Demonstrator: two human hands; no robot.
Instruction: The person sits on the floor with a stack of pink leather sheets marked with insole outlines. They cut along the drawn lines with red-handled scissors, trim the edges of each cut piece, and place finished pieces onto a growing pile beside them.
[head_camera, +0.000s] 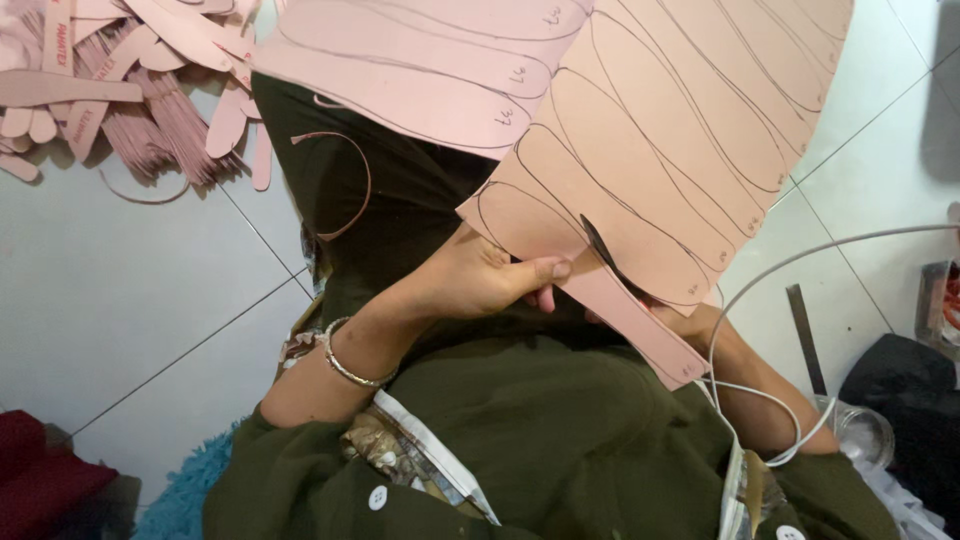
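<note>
Left hand (480, 280) fingers pinch pink sheet (660, 130) edge, held over lap. Right hand mostly hidden under sheet; grip can't tell. Scissors (600, 245) mid-cut along a traced insole outline. Many outlines uncut; cut insoles (110, 70) piled on floor (120, 290).

A seated person's left hand (490, 275) pinches the lower edge of a large pink sheet (660, 120) traced with insole outlines, thumb on top, while dark scissor blades (605, 250) bite into the sheet beside it — the right hand (690, 320) mostly hidden beneath. A partly cut strip (650, 335) hangs down. Cut pink insoles (110, 80) lie heaped on the white tiled floor (120, 300) — a white cable (780, 400) loops nearby.
</note>
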